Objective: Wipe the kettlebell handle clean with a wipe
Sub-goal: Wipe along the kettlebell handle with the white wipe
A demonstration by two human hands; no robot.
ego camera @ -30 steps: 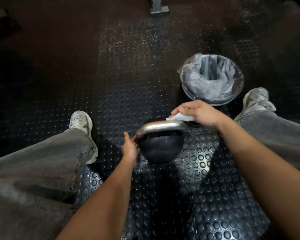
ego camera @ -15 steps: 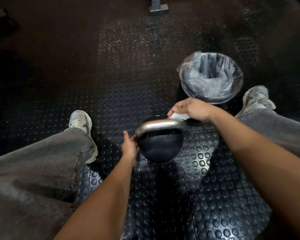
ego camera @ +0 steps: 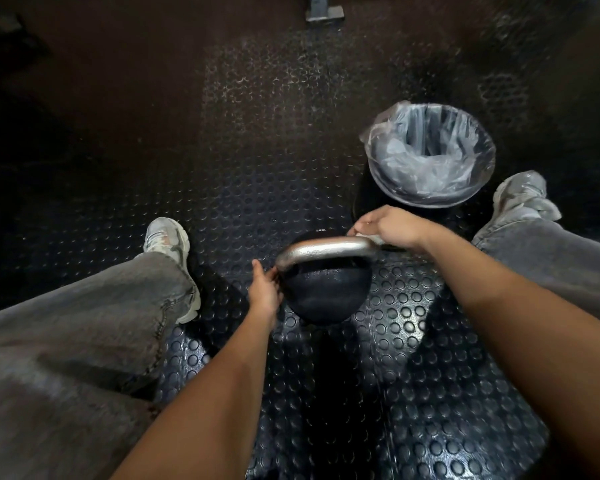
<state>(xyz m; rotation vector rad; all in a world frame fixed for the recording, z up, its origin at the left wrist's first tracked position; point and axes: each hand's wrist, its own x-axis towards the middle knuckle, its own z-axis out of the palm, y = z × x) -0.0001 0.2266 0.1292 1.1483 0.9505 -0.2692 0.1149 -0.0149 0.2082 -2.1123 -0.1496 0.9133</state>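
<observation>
The kettlebell [ego camera: 328, 289] stands on the studded rubber floor [ego camera: 430, 393], between the person's two legs and directly ahead of the camera. Its black body is dull; its handle [ego camera: 323, 250] is a bright metal loop arching over the top, running roughly left to right.

The left hand [ego camera: 264, 289] is pressed against the left side of the kettlebell, at the point where the handle's left end meets the body. Thumb points up and the fingers curl round that end — a steadying hold, palm in contact with the iron.

The right hand [ego camera: 390, 227] sits at the handle's right end, just above and behind it. It is closed on a white wipe [ego camera: 368, 237], of which only a small part shows beneath the fingers and palm. The wipe lies against the right end of the handle; how much of the bar it covers cannot be told, as the hand hides it.

A bin [ego camera: 430, 157] lined with a clear plastic bag stands on the floor just behind the right hand, near the right shoe [ego camera: 523, 195]. The left shoe [ego camera: 167, 237] rests to the left of the kettlebell, apart from it. Both legs are in grey jeans [ego camera: 84, 323].
</observation>
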